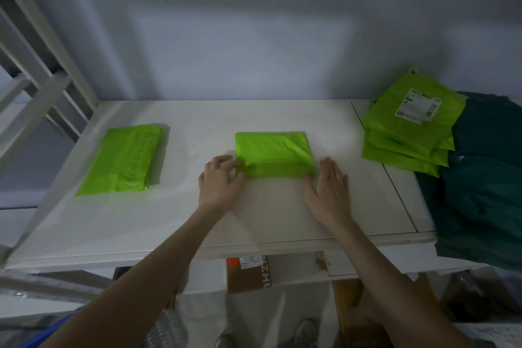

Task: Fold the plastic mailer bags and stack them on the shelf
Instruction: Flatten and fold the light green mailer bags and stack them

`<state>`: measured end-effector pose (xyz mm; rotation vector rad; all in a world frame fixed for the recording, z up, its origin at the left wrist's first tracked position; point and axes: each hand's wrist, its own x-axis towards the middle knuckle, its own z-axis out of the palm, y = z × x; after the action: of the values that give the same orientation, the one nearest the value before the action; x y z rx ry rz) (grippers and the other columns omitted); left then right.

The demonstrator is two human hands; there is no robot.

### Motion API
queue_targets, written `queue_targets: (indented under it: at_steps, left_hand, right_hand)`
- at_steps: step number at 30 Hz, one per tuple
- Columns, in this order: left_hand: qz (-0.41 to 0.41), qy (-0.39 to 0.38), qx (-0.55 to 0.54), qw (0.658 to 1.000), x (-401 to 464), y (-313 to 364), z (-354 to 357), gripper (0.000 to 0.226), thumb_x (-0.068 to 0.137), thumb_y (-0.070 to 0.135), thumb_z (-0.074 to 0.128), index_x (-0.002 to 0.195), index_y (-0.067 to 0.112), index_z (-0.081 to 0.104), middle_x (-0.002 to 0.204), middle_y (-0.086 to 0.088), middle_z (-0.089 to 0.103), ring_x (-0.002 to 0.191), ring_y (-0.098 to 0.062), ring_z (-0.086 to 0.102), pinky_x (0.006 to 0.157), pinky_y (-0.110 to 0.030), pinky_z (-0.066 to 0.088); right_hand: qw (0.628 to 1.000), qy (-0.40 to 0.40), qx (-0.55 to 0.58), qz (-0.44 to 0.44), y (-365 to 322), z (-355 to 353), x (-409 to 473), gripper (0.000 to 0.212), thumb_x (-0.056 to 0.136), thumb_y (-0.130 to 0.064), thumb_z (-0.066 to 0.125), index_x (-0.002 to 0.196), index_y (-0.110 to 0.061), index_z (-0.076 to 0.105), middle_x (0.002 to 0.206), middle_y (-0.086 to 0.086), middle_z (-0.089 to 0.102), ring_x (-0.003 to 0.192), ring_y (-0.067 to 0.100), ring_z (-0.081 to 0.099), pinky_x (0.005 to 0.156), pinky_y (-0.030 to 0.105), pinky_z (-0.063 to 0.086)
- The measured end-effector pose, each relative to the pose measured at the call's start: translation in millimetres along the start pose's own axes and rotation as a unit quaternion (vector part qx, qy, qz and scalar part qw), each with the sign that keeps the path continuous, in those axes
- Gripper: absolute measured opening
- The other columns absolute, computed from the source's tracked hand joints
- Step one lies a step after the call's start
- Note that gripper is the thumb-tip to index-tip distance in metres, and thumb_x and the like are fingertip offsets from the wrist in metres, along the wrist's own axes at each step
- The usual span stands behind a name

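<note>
Done: one folded mailer (121, 159) lies far left on the shelf (282, 220).
In hand: centre mailer (274, 154), left hand (220, 181) pinching its near-left corner, right hand (327, 181) flat beside it.
Left: unfolded pile (409, 127), far right.

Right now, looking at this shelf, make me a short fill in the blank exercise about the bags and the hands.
1. The mailer bag between the two hands is coloured ____.
2. The pile of green bags on the right has a white ____ on its top bag.
3. The pile rests partly on a dark ____ bundle.
4. The left hand touches the middle bag's near-left ____, while the right hand lies flat on the shelf at its other near corner.

Missing words: green; label; teal; corner
</note>
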<state>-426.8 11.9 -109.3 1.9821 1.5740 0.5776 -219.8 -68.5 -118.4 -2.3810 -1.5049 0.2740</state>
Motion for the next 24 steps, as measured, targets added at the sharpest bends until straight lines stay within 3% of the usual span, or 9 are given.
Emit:
queue_targets:
  at_steps: [2, 4, 9, 11, 14, 16, 20, 22, 24]
  left_hand:
    - [-0.047, 0.03, -0.025, 0.998, 9, 9, 0, 0.042, 0.091, 0.032, 0.052, 0.131, 0.018, 0.051, 0.139, -0.006, 0.043, 0.128, -0.028, 0.037, 0.105, -0.039, 0.027]
    - [-0.077, 0.003, -0.057, 0.995, 19, 17, -1, 0.05, 0.09, 0.033, 0.055, 0.136, 0.016, 0.042, 0.138, -0.008, 0.046, 0.127, -0.031, 0.04, 0.104, -0.042, 0.033]
    - [-0.161, -0.011, -0.308, 0.938, 30, 35, -4, 0.057, 0.087, 0.02, 0.063, 0.134, 0.008, 0.033, 0.128, -0.013, 0.054, 0.107, -0.027, 0.057, 0.084, -0.029, 0.045]
    - [-0.174, 0.006, -0.364, 0.915, 29, 37, -6, 0.057, 0.086, 0.014, 0.065, 0.131, 0.006, 0.031, 0.122, -0.015, 0.055, 0.096, -0.024, 0.057, 0.075, -0.024, 0.046]
    - [-0.154, 0.007, -0.368, 0.917, 24, 36, -11, 0.061, 0.081, 0.007, 0.07, 0.126, 0.008, 0.029, 0.092, -0.003, 0.053, 0.077, -0.014, 0.054, 0.054, -0.009, 0.043]
    - [-0.136, -0.001, -0.322, 0.937, 19, 35, -16, 0.065, 0.076, 0.014, 0.076, 0.12, 0.012, 0.03, 0.084, 0.001, 0.049, 0.079, -0.017, 0.054, 0.062, -0.017, 0.042]
    - [-0.113, 0.076, -0.305, 0.943, 17, 18, -37, 0.062, 0.078, 0.037, 0.072, 0.123, 0.014, 0.036, 0.12, -0.009, 0.044, 0.102, -0.023, 0.054, 0.088, -0.034, 0.045]
    - [-0.099, 0.052, -0.334, 0.936, 21, 8, -51, 0.052, 0.086, 0.036, 0.063, 0.129, 0.019, 0.038, 0.123, -0.008, 0.048, 0.102, -0.021, 0.055, 0.088, -0.03, 0.044]
    - [-0.07, 0.011, -0.338, 0.938, 23, -4, -64, 0.039, 0.09, 0.032, 0.06, 0.124, 0.027, 0.044, 0.105, -0.006, 0.061, 0.09, -0.019, 0.058, 0.081, -0.03, 0.045]
  right_hand:
    - [0.999, 0.022, 0.019, 0.023, -7, -1, 11, 0.054, 0.097, -0.04, 0.031, 0.132, -0.001, 0.047, 0.147, 0.021, 0.032, 0.138, 0.03, 0.024, 0.113, 0.042, 0.019]
    - [0.997, 0.017, 0.058, 0.055, -17, -5, 19, 0.042, 0.093, -0.033, 0.044, 0.119, -0.002, 0.057, 0.132, 0.021, 0.046, 0.126, 0.034, 0.035, 0.105, 0.04, 0.028]
    - [0.967, 0.002, 0.233, 0.104, -34, -14, 29, 0.043, 0.086, -0.027, 0.061, 0.122, -0.009, 0.049, 0.116, 0.017, 0.055, 0.112, 0.032, 0.049, 0.09, 0.036, 0.04]
    - [0.927, 0.024, 0.36, 0.104, -41, -18, 33, 0.036, 0.086, -0.02, 0.064, 0.115, -0.01, 0.047, 0.1, 0.011, 0.059, 0.092, 0.025, 0.057, 0.073, 0.03, 0.043]
    - [0.821, 0.017, 0.558, 0.121, -54, -26, 37, 0.034, 0.086, -0.008, 0.063, 0.11, -0.016, 0.039, 0.098, 0.008, 0.057, 0.081, 0.019, 0.059, 0.06, 0.024, 0.052]
    - [0.778, 0.008, 0.618, 0.111, -61, -33, 38, 0.037, 0.085, -0.001, 0.06, 0.11, -0.019, 0.038, 0.101, 0.005, 0.057, 0.087, 0.019, 0.059, 0.057, 0.022, 0.055]
    - [0.764, -0.008, 0.642, 0.072, -73, -42, 41, 0.043, 0.083, 0.008, 0.053, 0.113, -0.022, 0.044, 0.098, 0.002, 0.06, 0.092, 0.02, 0.059, 0.059, 0.024, 0.053]
    - [0.77, -0.033, 0.634, 0.068, -83, -41, 43, 0.057, 0.084, 0.008, 0.052, 0.129, -0.023, 0.037, 0.101, 0.002, 0.059, 0.095, 0.021, 0.058, 0.065, 0.028, 0.051]
    - [0.77, -0.06, 0.631, 0.066, -100, -36, 44, 0.068, 0.085, 0.008, 0.051, 0.139, -0.025, 0.025, 0.099, 0.003, 0.061, 0.091, 0.02, 0.06, 0.069, 0.031, 0.051]
